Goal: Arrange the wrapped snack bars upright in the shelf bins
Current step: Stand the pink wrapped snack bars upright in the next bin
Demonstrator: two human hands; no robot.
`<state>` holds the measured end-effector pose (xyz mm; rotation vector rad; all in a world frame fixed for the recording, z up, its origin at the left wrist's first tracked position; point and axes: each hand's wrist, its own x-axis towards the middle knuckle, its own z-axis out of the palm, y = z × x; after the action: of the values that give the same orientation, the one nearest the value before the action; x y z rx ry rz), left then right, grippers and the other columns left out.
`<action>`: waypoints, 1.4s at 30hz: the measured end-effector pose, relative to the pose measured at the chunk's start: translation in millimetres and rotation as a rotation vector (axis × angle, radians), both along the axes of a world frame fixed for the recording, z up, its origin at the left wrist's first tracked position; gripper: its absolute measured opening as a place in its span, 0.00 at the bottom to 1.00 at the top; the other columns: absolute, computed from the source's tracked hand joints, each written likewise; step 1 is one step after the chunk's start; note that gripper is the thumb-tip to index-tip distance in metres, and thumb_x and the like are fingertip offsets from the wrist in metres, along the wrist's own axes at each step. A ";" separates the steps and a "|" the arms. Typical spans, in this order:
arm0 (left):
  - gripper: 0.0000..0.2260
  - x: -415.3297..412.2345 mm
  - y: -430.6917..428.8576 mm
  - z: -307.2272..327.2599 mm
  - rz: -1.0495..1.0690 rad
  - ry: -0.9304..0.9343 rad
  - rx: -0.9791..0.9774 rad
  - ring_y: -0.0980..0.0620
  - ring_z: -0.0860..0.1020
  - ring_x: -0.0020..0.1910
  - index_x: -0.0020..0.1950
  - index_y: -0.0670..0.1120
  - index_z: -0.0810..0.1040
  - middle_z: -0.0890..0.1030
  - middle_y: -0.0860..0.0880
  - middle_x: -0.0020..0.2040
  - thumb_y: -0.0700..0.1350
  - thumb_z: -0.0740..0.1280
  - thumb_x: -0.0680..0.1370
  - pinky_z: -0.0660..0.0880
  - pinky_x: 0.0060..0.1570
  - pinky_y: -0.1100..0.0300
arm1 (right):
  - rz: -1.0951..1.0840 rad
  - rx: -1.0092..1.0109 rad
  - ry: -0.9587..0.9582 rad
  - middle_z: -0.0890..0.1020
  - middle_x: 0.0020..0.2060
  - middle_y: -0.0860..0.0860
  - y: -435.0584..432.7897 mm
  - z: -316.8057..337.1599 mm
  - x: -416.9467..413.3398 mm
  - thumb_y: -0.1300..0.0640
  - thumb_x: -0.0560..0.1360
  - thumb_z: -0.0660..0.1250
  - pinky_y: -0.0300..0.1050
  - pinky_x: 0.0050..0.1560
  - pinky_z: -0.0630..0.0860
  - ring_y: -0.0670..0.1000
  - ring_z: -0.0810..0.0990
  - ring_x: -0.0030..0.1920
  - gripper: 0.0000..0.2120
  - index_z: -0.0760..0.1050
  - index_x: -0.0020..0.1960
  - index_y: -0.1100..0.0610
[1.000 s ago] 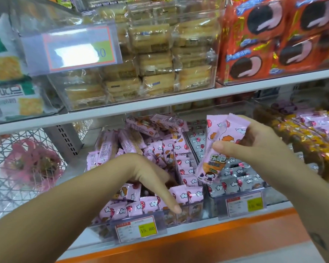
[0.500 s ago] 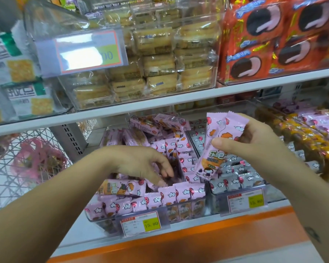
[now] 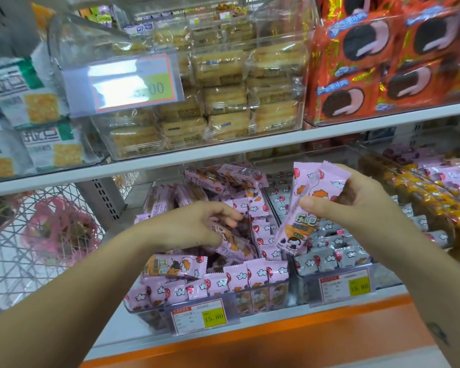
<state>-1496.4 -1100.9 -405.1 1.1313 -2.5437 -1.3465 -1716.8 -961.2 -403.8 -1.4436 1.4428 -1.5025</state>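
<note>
The left hand now grips a pink bar inside the bin. The right hand pinches two bars above it.

Glossy pink film snack bars; clear smooth plastic bin

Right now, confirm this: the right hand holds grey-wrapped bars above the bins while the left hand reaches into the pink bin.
Not quite. The head view shows the bars in the right hand are pink-wrapped, not grey. The rest holds: the left hand reaches into the pink bin, gripping a pink bar there.
</note>
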 end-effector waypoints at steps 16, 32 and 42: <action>0.21 -0.5 51.7 -7.1 0.386 0.760 0.068 0.59 0.78 0.35 0.51 0.48 0.77 0.77 0.50 0.43 0.23 0.63 0.71 0.76 0.32 0.64 | 0.238 0.022 -0.445 0.85 0.47 0.52 -11.7 -14.9 11.8 0.53 0.54 0.82 0.44 0.47 0.81 0.53 0.83 0.50 0.30 0.76 0.54 0.53; 0.23 -8.8 25.7 -18.3 0.440 0.502 0.065 0.52 0.80 0.47 0.66 0.48 0.69 0.81 0.48 0.51 0.32 0.68 0.74 0.75 0.53 0.55 | 0.133 -0.039 -0.579 0.84 0.44 0.53 -13.6 -20.3 4.3 0.48 0.49 0.83 0.43 0.42 0.81 0.51 0.84 0.46 0.37 0.75 0.53 0.58; 0.24 -34.8 14.1 -22.1 0.219 -0.111 -0.051 0.54 0.79 0.40 0.69 0.50 0.67 0.76 0.50 0.49 0.49 0.69 0.75 0.78 0.40 0.61 | 0.108 -0.022 -0.522 0.84 0.46 0.53 -13.8 -21.4 3.8 0.46 0.48 0.83 0.43 0.43 0.81 0.52 0.84 0.47 0.38 0.76 0.54 0.57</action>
<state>-1531.1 -1086.9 -427.2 1.4624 -2.4223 -1.1915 -1713.1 -975.1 -425.2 -1.0139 1.0174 -1.6689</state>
